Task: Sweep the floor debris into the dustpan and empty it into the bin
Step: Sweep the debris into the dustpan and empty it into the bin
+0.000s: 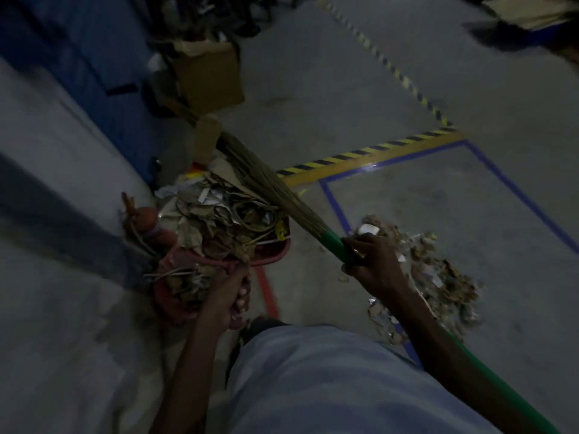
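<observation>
My left hand (233, 289) grips the handle of a red dustpan (275, 250) heaped with dry leaves, paper scraps and straps (225, 217). The dustpan is lifted off the floor. My right hand (369, 261) grips the green handle of a grass broom (260, 175), whose bristles lie across the top of the dustpan's load and point up-left. A pile of leaves and paper debris (438, 277) lies on the grey floor to the right of my right hand. No bin is plainly seen in the dim light.
A red fire extinguisher (150, 227) stands at the left by a grey wall. An open cardboard box (210, 76) sits further back. Yellow-black hazard tape (369, 156) and blue floor tape (513, 189) mark the floor. My striped trouser leg (329, 386) fills the bottom.
</observation>
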